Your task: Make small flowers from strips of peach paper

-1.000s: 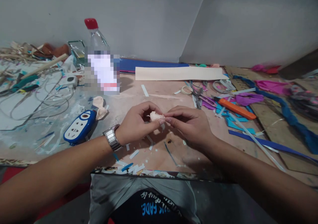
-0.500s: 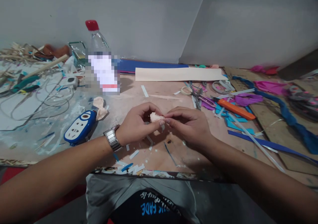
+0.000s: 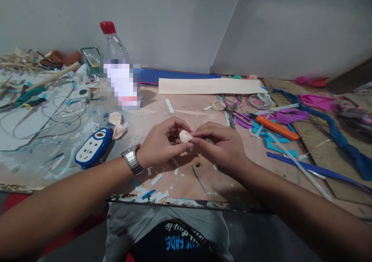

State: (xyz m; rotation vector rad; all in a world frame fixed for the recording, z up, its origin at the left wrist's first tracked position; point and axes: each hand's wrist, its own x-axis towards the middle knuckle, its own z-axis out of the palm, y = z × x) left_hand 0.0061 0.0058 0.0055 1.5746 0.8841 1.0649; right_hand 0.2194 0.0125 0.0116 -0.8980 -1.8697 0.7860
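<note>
A small, crumpled piece of pale peach paper is held between my two hands over the middle of the table. My left hand, with a metal watch at its wrist, pinches it from the left. From the right, my right hand grips its edge with thumb and forefinger. Fingertips hide part of the paper. A similar peach piece, twisted at its waist, lies to the left beside a blue and white power strip.
A red-capped bottle, partly pixelated, stands at the back left. A cream strip lies along the back. On the right are an orange utility knife, a tape roll and scissors. Pliers rest far left. Scraps litter the front edge.
The peach paper has turned slightly and shifted a little to the right between my fingers, so more of its rounded face shows. Both hands keep their grip.
</note>
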